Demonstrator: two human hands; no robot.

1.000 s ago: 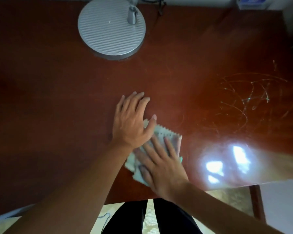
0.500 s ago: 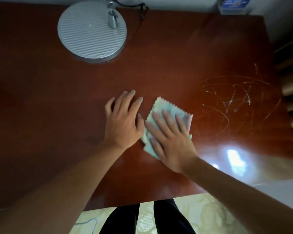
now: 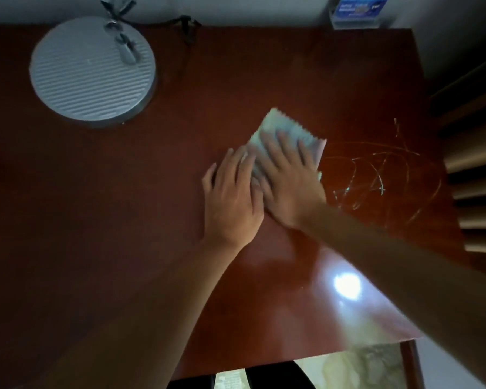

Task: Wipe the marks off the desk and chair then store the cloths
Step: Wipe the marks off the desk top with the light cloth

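At the far left of the desk (image 3: 96, 220) stands a round ribbed lamp base (image 3: 92, 69), its dark cord trailing along the back edge; it now sits further left and nearer the corner of the view than half a second ago, since the head has turned. Toward the middle, the left hand (image 3: 232, 197) lies flat on the wood with fingers straight and relaxed, grasping nothing; its fingertips touch the near edge of the cloth (image 3: 288, 130). It has slid up and right along with the right hand. Just beside it and overlapping its thumb side, the right hand (image 3: 289, 181) presses the pale zigzag-edged cloth down with spread, straight fingers, blurred by motion. The cloth has travelled toward the scribbled marks (image 3: 376, 175), and its right edge now reaches the first lines, where earlier a gap of bare wood lay between. Behind, at the wall, stands a blue box (image 3: 358, 9).
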